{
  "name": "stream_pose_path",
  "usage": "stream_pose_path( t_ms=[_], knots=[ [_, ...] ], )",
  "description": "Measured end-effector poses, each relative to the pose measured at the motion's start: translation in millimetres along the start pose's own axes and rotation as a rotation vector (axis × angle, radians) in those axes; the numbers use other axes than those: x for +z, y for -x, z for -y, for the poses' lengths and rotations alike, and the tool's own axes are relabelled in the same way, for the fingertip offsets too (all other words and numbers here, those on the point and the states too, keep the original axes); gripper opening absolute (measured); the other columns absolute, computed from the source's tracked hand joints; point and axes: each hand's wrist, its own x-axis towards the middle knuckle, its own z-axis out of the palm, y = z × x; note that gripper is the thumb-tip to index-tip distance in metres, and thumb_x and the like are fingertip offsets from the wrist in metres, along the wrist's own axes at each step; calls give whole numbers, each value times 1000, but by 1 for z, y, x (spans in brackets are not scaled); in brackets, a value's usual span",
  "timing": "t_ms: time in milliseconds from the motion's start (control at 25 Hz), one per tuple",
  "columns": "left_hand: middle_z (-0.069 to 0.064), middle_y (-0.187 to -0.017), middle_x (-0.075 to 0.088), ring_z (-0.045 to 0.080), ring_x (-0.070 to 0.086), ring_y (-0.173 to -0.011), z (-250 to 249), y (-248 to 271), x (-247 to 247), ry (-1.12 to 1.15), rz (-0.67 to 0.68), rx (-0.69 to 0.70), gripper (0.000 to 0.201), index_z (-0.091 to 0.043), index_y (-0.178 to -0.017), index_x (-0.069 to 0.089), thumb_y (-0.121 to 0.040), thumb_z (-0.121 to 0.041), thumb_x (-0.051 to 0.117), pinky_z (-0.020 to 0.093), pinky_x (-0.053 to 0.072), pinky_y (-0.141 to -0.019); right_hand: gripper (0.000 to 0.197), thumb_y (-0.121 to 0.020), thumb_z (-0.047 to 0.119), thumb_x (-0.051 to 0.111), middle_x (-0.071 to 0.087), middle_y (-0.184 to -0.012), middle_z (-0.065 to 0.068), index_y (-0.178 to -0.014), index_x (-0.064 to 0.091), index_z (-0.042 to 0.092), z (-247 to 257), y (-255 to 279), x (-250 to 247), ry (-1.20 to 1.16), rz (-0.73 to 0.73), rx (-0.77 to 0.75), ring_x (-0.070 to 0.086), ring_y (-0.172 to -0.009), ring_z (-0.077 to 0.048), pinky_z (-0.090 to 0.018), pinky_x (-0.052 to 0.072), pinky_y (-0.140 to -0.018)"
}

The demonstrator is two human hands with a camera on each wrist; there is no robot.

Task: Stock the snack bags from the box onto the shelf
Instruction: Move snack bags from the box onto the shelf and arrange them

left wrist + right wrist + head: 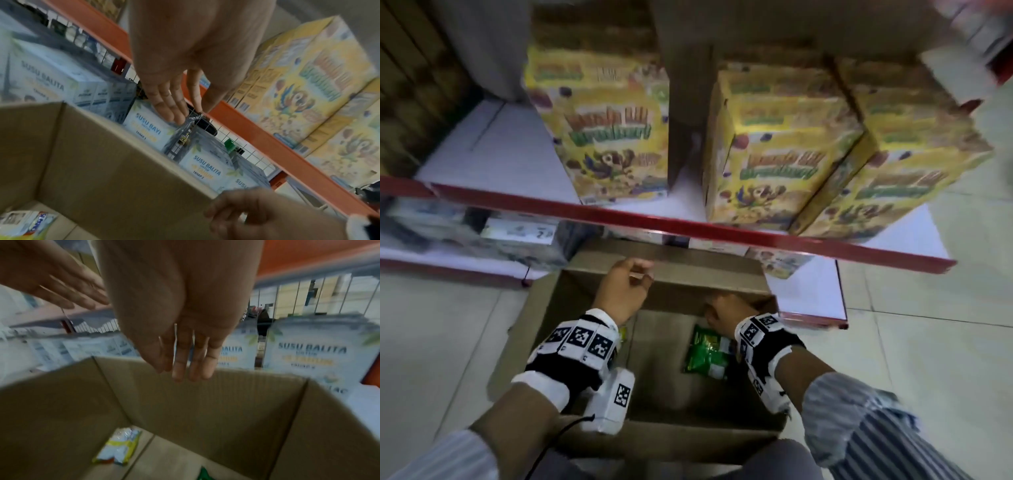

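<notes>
both our hands point(625, 291) hang spread over the box point(599, 442); its green snack bag point(708, 353) looks light, crinkly, so we pinch an edge

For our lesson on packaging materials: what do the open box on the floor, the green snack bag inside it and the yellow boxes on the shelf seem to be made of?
Open box: brown corrugated cardboard, matt; fine fluting lines show on its inner wall.
Green snack bag: probably plastic film or foil, glossy; it is crinkled with bright glints.
Yellow boxes: likely printed paperboard with a slight sheen; sharp folded edges, colour print.
</notes>
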Motion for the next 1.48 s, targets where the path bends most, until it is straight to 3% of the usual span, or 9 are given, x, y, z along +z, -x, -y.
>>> stream_pose_path(
  t_ms=[120,240,520,680,840,1080,1200,1280,1480],
  knots=[
    [18,-103,66,26,61,-96,52,-21,21,82,-24,-14,14,-2,-99,64,-86,2,61,35,45,-98,35,-96,16,45,53,-132,-17,-129,52,5,-36,-55,73,21,121,83,49,-122,-32,-41,41,-101],
    [10,-96,63,14,57,-84,90,-37,38,112,-18,13,16,3,-102,64,-87,4,60,9,43,-82,40,-97,22,46,46,-139,-14,-135,46,9,-70,-93,135,84,158,234,46,-126,-31,-44,39,-104],
    [3,-87,62,-1,55,-74,133,-33,49,163,-46,40,15,1,-102,65,-88,2,59,-3,40,-67,97,-86,38,65,11,-156,-17,-151,-2,10,-102,-135,219,13,244,368,21,-141,-36,-42,28,-112],
    [-5,-80,60,-11,57,-67,132,-29,44,179,-47,57,13,-5,-99,63,-88,0,61,1,42,-68,61,-84,34,68,46,-136,-18,-132,44,4,-87,-128,204,44,216,333,45,-124,-34,-38,43,-99],
    [6,-90,62,20,62,-87,125,-29,31,181,24,-77,15,-13,-98,60,-92,-27,57,34,49,-84,37,-73,26,80,71,-105,-9,-104,67,11,-49,-99,134,-434,42,198,68,-90,-19,-24,51,-72],
    [21,-92,72,32,71,-74,116,-19,-5,97,508,-406,98,-36,-132,31,-53,-90,12,34,57,-65,30,-62,26,83,73,-96,-6,-90,73,23,9,-14,31,-1027,-434,-324,70,-89,-18,-29,57,-78],
    [24,-100,71,37,70,-90,112,-17,-13,421,712,-356,94,-21,-129,45,-65,-85,17,39,59,-70,37,-65,13,82,60,-109,-7,-97,70,28,23,-2,18,-797,-545,-488,58,-108,-15,-29,46,-98],
    [17,-105,72,33,71,-90,107,-16,-10,651,582,-258,67,-17,-124,56,-76,-63,47,37,60,-66,49,-69,-9,72,53,-117,-6,-104,66,24,27,-7,28,-702,-495,-568,51,-117,-13,-29,41,-104],
    [8,-104,73,24,72,-89,121,-21,-18,787,314,-91,81,-15,-126,51,-54,-28,85,34,59,-63,39,-75,-23,47,61,-101,-5,-92,58,10,-3,-38,72,-1098,-357,-488,66,-92,-12,-21,51,-80]
  ],
)
